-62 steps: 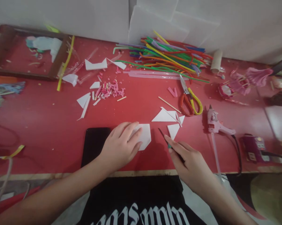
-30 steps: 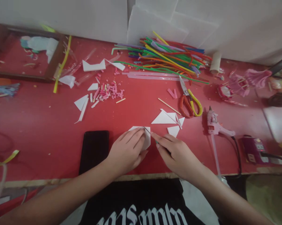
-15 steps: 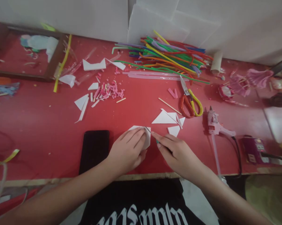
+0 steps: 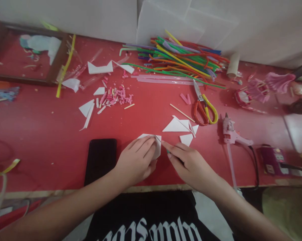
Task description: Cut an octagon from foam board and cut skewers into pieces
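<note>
Through the head camera I record both hands near the front edge of a red table. The left hand lies flat with its fingers extended, pressing on a white piece with angled corners; it is laid over the piece rather than closed round it, and covers much of it. The piece rests flat on the table directly before the person, between a black phone-like slab to the left and white scraps to the right. The right hand is closed round a slim dark blade, index finger pointed along it, the tip over the far right corner of the piece. The view there is small and soft, so I cannot certify whether the edge has entered the material. Beyond the right hand I note a thin stick and scissors with red and yellow handles. Further right lies a pink glue gun, a purple box near it. Beyond the left hand is a heap of pink bits; at the back, a bundle of coloured pipe cleaners.
</note>
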`<state>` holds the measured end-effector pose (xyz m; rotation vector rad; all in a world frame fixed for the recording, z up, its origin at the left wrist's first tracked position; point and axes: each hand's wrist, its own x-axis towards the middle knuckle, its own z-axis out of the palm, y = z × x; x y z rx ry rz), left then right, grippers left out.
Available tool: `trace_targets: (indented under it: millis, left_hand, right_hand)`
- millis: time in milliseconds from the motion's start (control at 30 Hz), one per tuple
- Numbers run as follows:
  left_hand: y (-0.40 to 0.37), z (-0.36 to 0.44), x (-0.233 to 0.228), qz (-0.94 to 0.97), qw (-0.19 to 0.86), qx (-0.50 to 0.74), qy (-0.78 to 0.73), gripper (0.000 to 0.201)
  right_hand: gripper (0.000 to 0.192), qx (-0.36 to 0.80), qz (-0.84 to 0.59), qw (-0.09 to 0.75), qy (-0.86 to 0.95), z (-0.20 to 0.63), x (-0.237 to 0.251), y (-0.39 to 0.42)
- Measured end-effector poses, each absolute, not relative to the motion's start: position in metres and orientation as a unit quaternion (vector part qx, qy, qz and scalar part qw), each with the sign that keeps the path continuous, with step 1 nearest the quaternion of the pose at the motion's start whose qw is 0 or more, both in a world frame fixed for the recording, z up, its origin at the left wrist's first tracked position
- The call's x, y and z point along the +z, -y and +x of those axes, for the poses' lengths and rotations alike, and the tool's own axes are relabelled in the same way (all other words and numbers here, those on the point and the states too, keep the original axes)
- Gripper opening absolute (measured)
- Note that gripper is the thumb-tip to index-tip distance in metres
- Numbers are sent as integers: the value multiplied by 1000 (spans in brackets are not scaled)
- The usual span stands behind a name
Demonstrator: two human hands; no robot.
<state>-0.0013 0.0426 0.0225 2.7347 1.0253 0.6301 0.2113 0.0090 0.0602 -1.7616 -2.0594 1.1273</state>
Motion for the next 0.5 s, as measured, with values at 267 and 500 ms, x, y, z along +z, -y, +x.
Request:
trace_targets:
  millis: [267,500]
  left_hand:
    - [-43,-1,22,912,85,206,-345,40]
    - [-43,-2,21,913,85,198,-345,40]
  right_hand:
    - [50,403,-589,98,694,211,61,-11]
    - [50,392,-578,74,712,206,61,-18]
